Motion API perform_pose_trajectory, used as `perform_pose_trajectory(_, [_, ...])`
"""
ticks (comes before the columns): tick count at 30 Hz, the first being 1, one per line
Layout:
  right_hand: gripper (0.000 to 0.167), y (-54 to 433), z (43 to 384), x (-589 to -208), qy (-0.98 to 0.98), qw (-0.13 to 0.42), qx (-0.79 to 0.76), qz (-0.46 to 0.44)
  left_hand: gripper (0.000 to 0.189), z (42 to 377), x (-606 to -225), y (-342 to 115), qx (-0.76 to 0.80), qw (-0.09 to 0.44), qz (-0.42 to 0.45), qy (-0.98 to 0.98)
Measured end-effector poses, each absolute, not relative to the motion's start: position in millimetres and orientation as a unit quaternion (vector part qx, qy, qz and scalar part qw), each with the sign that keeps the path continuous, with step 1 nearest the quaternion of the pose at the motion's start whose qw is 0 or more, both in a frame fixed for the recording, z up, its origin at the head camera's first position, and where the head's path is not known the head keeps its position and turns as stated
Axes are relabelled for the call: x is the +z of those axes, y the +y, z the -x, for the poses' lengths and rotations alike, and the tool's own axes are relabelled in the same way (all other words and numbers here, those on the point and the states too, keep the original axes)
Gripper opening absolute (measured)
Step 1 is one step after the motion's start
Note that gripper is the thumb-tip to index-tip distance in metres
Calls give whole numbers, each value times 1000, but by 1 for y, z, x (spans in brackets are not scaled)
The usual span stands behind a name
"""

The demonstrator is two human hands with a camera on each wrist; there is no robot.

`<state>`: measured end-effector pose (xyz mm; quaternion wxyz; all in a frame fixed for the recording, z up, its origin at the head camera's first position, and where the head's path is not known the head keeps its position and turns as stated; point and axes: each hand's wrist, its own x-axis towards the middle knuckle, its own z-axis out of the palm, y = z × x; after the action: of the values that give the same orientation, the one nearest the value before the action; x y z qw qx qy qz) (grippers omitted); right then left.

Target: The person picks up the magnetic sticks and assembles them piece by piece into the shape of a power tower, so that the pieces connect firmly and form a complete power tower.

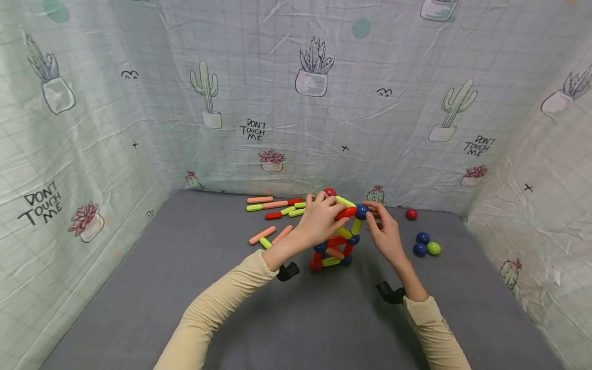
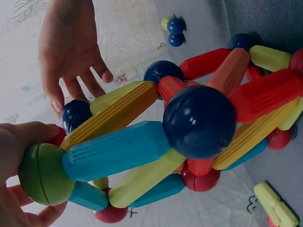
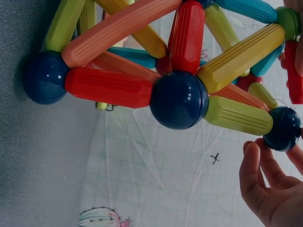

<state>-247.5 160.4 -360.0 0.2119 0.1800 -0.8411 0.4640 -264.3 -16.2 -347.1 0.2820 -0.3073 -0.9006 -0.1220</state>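
A two-tier frame of coloured sticks and balls (image 1: 348, 250) stands on the grey table between the hands. My left hand (image 1: 322, 218) pinches a red stick (image 1: 344, 213) high on the frame, beside the top right blue ball (image 1: 362, 211). In the right wrist view that red stick (image 3: 294, 73) hangs just below a green ball (image 3: 288, 22). With thumb and fingertips, my right hand (image 1: 386, 232) holds the blue ball from its right side. That ball (image 3: 281, 128) caps a lime stick (image 3: 239, 115). The left palm hides part of the frame's top in the head view.
Loose sticks (image 1: 262, 235) in salmon, lime and red lie left of the frame. On the right are a red ball (image 1: 411, 214) and a cluster of two blue balls and a lime ball (image 1: 433, 248). A printed cloth (image 1: 296, 118) hangs behind and at both sides.
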Motion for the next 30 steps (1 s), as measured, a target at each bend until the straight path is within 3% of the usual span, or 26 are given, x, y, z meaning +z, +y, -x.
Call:
perform_pose_trajectory(19, [30,160,250,-363,-840,195,473,-183,21,271,-344,-9,-78,252,314,-912])
perform_pose_trajectory(24, [30,162,249,-363,-845,181,466,-190,29,272,-346,-17,-157,287,318,-890])
perform_pose_trajectory(30, [32,164,248,-364,-845,156,472,-197,21,295,-359,-49,-316,341,277,-841])
